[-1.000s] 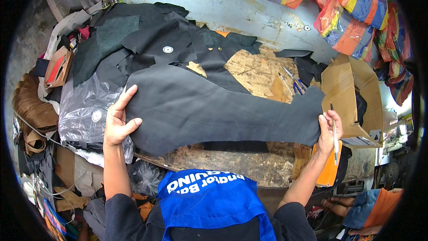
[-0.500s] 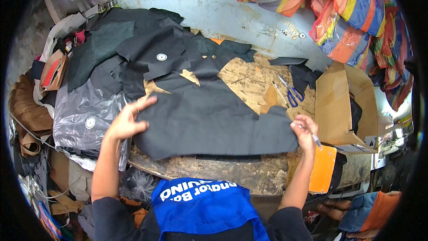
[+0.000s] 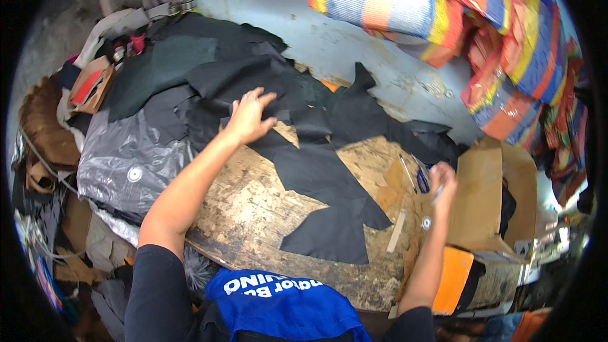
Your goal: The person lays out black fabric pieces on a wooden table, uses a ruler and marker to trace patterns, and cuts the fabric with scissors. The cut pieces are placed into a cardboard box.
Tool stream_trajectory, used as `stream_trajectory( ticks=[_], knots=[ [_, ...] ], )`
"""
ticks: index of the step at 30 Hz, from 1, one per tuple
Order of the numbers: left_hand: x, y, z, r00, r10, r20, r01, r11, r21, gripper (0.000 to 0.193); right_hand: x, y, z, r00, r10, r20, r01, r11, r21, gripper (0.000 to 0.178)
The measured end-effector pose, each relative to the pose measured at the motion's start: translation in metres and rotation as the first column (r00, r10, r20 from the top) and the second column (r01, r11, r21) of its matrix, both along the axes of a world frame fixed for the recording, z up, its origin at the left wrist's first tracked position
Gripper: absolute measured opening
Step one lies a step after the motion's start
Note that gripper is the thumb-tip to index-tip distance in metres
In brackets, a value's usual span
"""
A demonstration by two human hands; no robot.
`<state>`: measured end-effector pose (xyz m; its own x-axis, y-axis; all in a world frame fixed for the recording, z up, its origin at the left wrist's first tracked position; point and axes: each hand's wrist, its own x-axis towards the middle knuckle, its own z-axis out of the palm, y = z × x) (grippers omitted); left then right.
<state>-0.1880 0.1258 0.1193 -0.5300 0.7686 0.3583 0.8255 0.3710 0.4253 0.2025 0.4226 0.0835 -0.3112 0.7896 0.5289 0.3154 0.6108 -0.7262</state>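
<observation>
My left hand point(image 3: 250, 117) reaches over the dark pile with fingers spread, and nothing shows in its grip. Beneath and around it lie overlapping black leather-like sheets point(image 3: 253, 69). A jagged black cut piece point(image 3: 335, 234) stretches from the pile toward the table's front edge. At the right, my right hand point(image 3: 444, 180) is closed, somewhat blurred, around a slim silver pen point(image 3: 437, 194). Beside that hand are scissors with blue handles point(image 3: 422, 180) and a thin pen-like stick point(image 3: 406, 173). A brown scrap point(image 3: 389, 196) lies left of the scissors.
The worn wooden table point(image 3: 247, 215) has a pale flat strip point(image 3: 397, 231) on it. A cardboard box point(image 3: 475, 196) stands at the right above an orange panel point(image 3: 453, 278). Left is a plastic-wrapped bundle point(image 3: 133, 164). Striped woven bags point(image 3: 386, 6) hang at the back right.
The broad black sheet in front no longer covers the table; black material now bunches farther back. My left hand has moved forward and right. The view has shifted; the right hand still holds the pen.
</observation>
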Motion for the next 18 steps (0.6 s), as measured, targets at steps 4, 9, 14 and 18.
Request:
stream_trajectory(
  ticks=[4,9,14,18],
  knots=[
    [-0.013,-0.048,-0.046,0.925,0.319,-0.206,-0.365,0.899,-0.244,0.063,-0.035,-0.136,-0.046,0.961,0.266,0.073,-0.248,0.948,-0.198,0.022],
    [-0.027,-0.101,-0.057,0.76,0.57,-0.313,-0.629,0.766,-0.134,0.083,-0.068,-0.211,-0.069,0.768,0.341,0.542,-0.418,0.908,0.022,0.05],
    [-0.054,-0.102,-0.045,0.609,0.718,-0.337,-0.783,0.612,-0.112,0.06,-0.093,-0.172,-0.081,0.836,0.308,0.454,-0.358,0.933,0.028,0.052],
    [-0.065,-0.101,-0.028,0.667,0.676,-0.313,-0.728,0.68,-0.081,0.02,-0.116,-0.138,-0.086,0.877,0.227,0.424,-0.27,0.962,0.045,0.052]
  ],
)
